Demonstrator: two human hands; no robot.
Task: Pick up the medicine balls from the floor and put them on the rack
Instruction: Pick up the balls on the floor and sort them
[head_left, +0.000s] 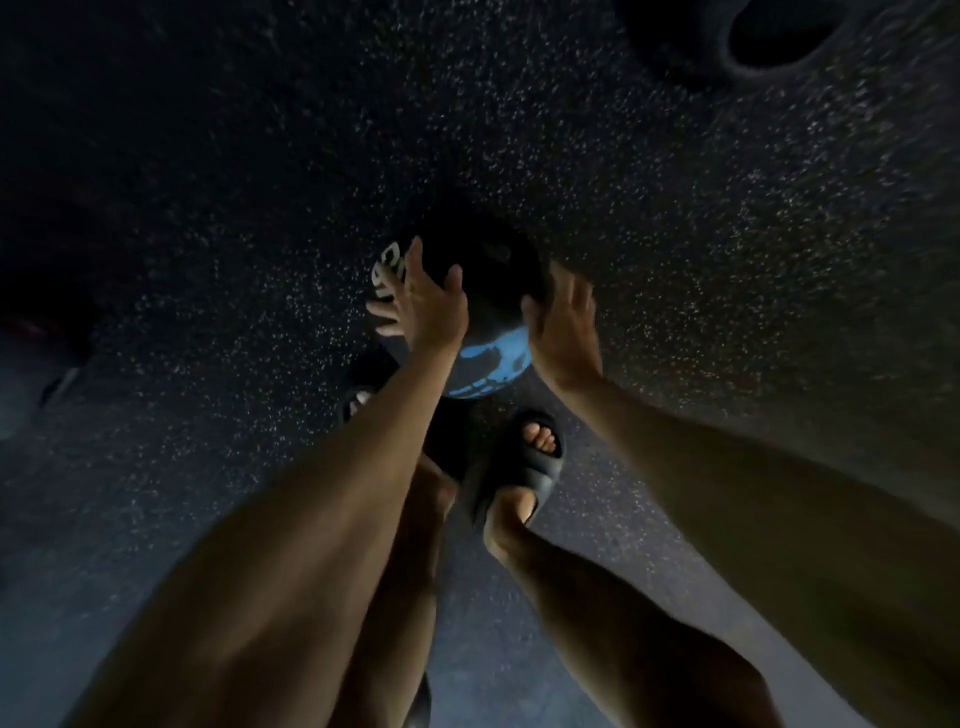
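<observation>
A black medicine ball (485, 291) with a blue patch and white lettering sits low over the dark speckled floor, just ahead of my feet. My left hand (426, 301) is pressed against its left side with the fingers spread over the lettering. My right hand (563, 327) is flat against its right side. Both palms clamp the ball between them. Whether the ball still touches the floor cannot be told. The rack is out of view.
Dark speckled rubber flooring (208, 260) fills the view. My feet in black slides (524, 462) stand right behind the ball. A large dark round object with a hole (769, 36) lies at the top right. The scene is dim.
</observation>
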